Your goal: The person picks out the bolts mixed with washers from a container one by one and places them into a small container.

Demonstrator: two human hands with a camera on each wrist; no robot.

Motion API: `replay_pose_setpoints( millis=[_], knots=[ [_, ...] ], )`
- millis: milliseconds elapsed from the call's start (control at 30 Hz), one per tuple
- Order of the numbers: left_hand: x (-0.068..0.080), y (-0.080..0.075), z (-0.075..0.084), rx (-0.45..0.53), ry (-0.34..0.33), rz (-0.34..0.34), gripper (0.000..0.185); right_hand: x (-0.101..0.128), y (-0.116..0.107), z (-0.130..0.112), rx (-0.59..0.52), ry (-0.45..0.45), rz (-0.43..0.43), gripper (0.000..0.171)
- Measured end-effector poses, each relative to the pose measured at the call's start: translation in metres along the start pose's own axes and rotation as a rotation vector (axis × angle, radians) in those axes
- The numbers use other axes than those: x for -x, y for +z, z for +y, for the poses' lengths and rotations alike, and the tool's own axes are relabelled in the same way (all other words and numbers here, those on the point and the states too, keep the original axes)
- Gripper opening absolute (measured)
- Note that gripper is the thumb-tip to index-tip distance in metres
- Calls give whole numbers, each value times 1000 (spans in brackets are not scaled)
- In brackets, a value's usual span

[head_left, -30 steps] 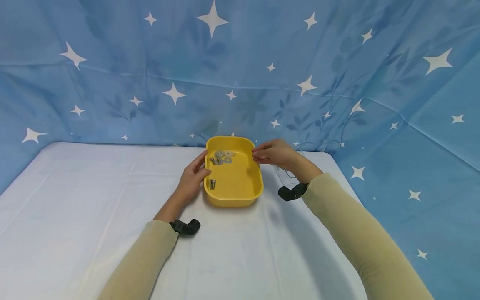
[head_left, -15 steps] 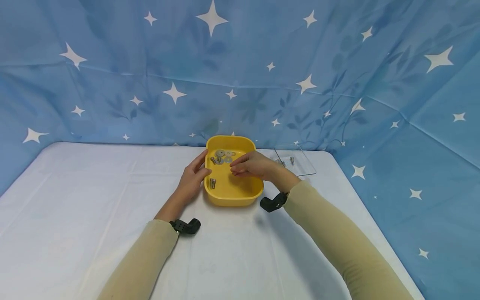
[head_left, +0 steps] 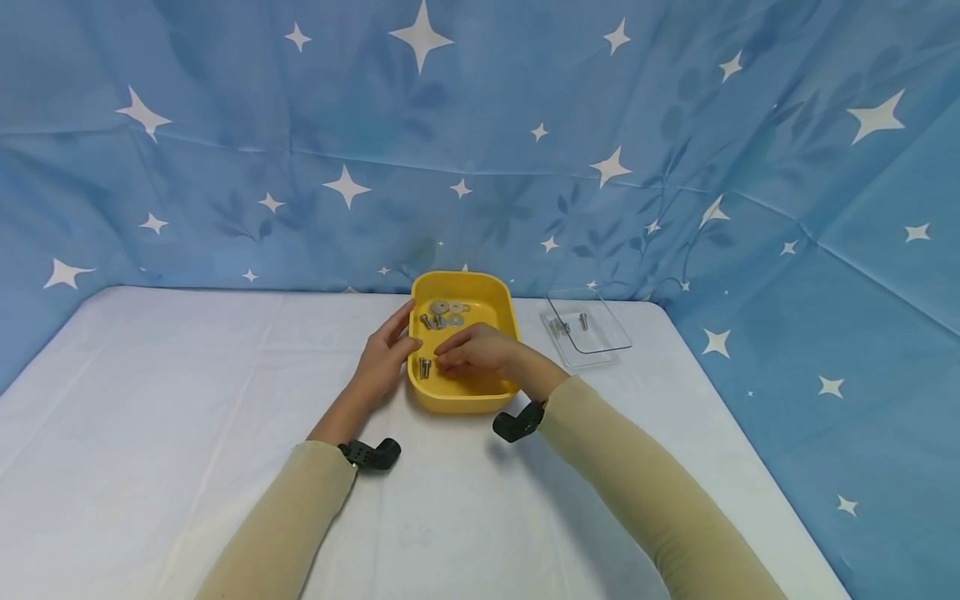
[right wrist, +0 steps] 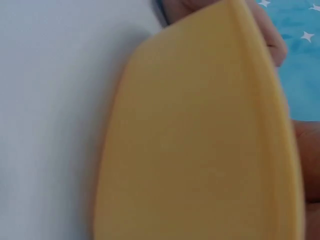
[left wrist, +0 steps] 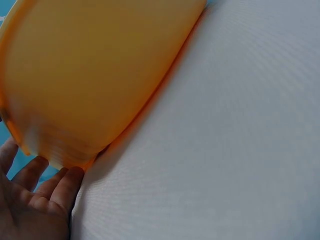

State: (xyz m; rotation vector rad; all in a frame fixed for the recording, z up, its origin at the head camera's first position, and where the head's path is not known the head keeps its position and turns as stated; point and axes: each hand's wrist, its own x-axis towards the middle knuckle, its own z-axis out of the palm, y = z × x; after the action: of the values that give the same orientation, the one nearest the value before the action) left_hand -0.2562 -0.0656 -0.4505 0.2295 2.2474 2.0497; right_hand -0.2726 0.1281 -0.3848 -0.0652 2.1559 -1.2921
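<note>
A yellow tray (head_left: 463, 403) stands on the white cloth, with several metal washers (head_left: 455, 320) and short bolts (head_left: 425, 367) inside. At its left side, my left hand (head_left: 385, 357) touches the wall, thumb at the rim and fingers stretched along the outside. In the left wrist view its fingertips meet the tray wall. My right hand (head_left: 480, 350) reaches over the right rim into the tray, fingertips low beside the bolts near the front left. Nothing shows between its fingers. In the right wrist view the tray wall hides most of this hand.
To the right of the tray lies a clear plastic box (head_left: 588, 362) with its transparent lid (head_left: 611, 333) tilted up. A few bolts (head_left: 583, 322) show in or behind it. A blue star-patterned curtain (head_left: 480, 150) closes off the back and right.
My right hand has moved from the tray's right rim leftward and down into the tray, close to the front bolts. The clear box has come into view. My left hand has stayed put.
</note>
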Motion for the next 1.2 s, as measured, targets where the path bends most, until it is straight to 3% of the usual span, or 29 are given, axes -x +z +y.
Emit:
replay_pose_setpoints(
  millis=[433,733,1033,1200],
  knots=[
    [-1,0,1,8,-19,-14,70,-2,20,-2,-86,-8,-19,30],
    [11,-3,26,26,-29,-39,71,-9,27,-6,-83,12,3,27],
    [0,-1,1,35,-2,-18,69,-12,33,-9,-85,21,26,21],
    [-1,-1,-1,35,10,-13,70,-12,32,-10,-76,40,5,20]
  ],
)
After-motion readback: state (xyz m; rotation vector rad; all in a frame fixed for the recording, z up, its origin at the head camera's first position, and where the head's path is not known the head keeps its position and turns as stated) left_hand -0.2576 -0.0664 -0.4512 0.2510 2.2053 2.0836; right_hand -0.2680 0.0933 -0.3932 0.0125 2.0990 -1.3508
